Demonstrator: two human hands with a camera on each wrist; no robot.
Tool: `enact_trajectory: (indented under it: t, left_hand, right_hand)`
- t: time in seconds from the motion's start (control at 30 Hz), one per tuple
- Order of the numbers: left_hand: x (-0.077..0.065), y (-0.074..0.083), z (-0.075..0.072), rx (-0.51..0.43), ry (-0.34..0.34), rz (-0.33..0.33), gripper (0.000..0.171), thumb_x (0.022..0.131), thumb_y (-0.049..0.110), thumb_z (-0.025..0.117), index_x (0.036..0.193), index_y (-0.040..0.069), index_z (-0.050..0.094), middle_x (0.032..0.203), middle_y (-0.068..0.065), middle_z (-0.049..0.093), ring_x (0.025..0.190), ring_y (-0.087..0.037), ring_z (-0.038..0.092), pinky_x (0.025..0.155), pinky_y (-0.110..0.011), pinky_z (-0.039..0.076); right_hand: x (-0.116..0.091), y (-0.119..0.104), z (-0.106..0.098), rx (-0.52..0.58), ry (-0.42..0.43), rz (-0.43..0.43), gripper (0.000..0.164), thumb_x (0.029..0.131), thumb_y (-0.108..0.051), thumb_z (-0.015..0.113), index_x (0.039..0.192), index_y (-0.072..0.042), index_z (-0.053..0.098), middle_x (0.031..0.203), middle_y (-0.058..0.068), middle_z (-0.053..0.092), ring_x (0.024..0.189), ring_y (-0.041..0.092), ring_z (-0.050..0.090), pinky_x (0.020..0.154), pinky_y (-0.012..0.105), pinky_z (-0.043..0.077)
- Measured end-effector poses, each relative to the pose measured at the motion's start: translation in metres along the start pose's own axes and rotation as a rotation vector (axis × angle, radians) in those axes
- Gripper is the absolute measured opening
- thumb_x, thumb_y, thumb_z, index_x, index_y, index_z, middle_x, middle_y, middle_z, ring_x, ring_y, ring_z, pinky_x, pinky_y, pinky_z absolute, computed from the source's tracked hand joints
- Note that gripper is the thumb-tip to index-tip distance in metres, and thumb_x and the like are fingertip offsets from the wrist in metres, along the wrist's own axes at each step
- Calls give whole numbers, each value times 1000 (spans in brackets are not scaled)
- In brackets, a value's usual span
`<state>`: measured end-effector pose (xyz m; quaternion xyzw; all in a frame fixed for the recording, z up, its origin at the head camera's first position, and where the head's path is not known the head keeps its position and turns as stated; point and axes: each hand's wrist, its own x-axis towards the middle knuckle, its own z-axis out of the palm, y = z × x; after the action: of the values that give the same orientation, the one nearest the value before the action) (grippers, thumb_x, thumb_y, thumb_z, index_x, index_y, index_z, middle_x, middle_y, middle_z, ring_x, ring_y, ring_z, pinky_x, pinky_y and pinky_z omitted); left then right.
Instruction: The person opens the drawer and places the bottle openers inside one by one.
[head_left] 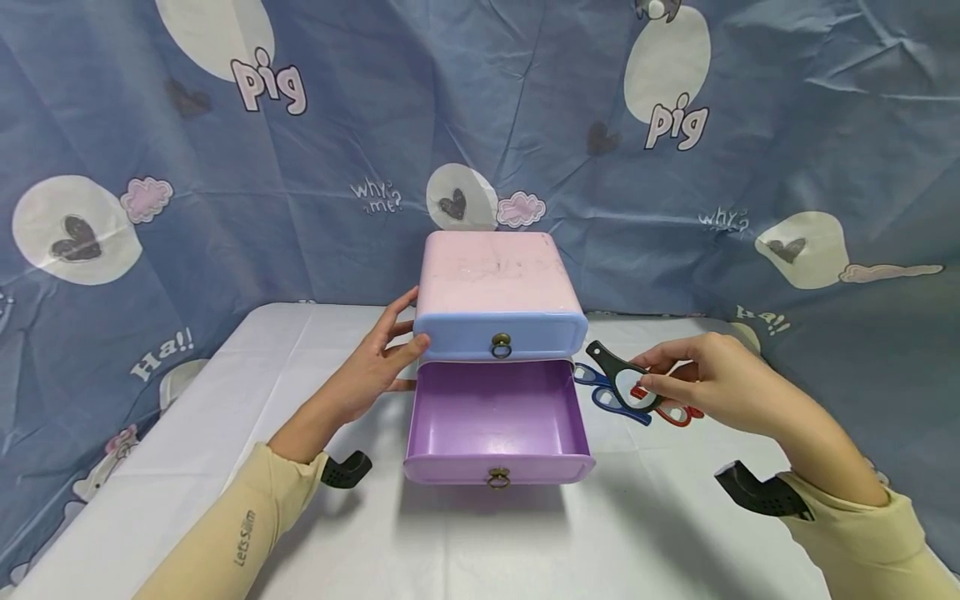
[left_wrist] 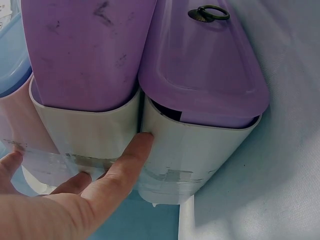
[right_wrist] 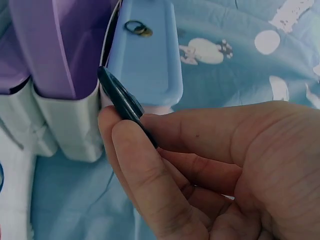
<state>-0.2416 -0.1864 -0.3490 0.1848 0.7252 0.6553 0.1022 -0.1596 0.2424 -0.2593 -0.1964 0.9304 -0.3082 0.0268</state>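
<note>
A black-rimmed magnifying glass point(head_left: 614, 367) is pinched between the thumb and fingers of my right hand point(head_left: 720, 387), raised to the right of a small drawer cabinet point(head_left: 491, 271). In the right wrist view the magnifying glass point(right_wrist: 120, 97) appears edge-on. The cabinet's middle purple drawer point(head_left: 498, 408) is pulled out, and its inside looks bare. Above it, the blue drawer point(head_left: 457, 335) is closed. My left hand point(head_left: 367, 375) rests against the cabinet's left side with fingers spread; its fingertips touch the casings in the left wrist view.
Blue-handled scissors point(head_left: 609, 402) and a red-handled tool point(head_left: 675, 417) lie on the white table point(head_left: 330, 533), partly behind the magnifying glass and right hand. Another purple drawer point(left_wrist: 210, 65) sits lowest in the cabinet, nearly flush. A blue printed cloth point(head_left: 315, 208) hangs behind.
</note>
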Motion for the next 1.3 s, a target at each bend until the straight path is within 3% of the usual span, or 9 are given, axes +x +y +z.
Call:
enact_trajectory:
  t: [0.27,0.43,0.6,0.7,0.83,1.17,1.3]
  left_hand:
    - [0,0,-1,1,0,8,74,113,37,58,169,53,12,175,-17,17,158,-44,36,107,-73,50]
    - [0,-1,-1,2,-1,8,74,113,38,58,169,53,11,175,-17,17,159,-44,35,107,-73,51]
    - [1,-2,-1,-3,-4,8,74,112,38,58,169,53,12,175,-17,17,158,-44,36,106,-71,52]
    - [1,-2,-1,-6,-5,7,74,112,38,58,169,53,12,175,-17,17,158,-44,36,106,-71,52]
    - [0,-2,0,-7,-5,8,75,113,37,58,169,52,11,175,-17,17,158,-45,36,107,-72,51]
    - [0,-2,0,-2,0,12,74,113,37,58,169,53,12,175,-18,16,158,-45,36,107,-72,51]
    - [0,-2,-1,0,-3,13,74,113,37,57,169,53,12,175,-18,16,158,-45,36,107,-72,51]
  right_hand:
    - [18,-26,6,-54,-40,-30,26,101,-19,77,125,-9,79,90,-4,76,69,6,71,51,28,51]
    - [25,-39,10,-80,-84,-18,25,102,-20,74,126,-12,78,78,-6,75,48,9,55,39,29,38]
    - [33,-47,16,-90,-126,-29,25,103,-19,73,127,-14,78,71,-5,73,35,7,38,35,28,35]
    - [38,-52,20,-105,-141,-84,25,103,-17,73,125,-10,79,80,-4,77,45,4,55,44,27,47]
    - [47,-59,27,-129,-156,-175,22,102,-12,74,122,-4,80,94,-2,83,72,3,74,65,23,57]
    - [65,-77,44,-125,-246,-212,22,100,-3,73,121,3,78,95,0,83,74,11,78,67,23,60]
    - [72,-83,50,-151,-263,-223,22,99,-4,74,119,4,78,94,0,83,74,7,75,67,22,59]
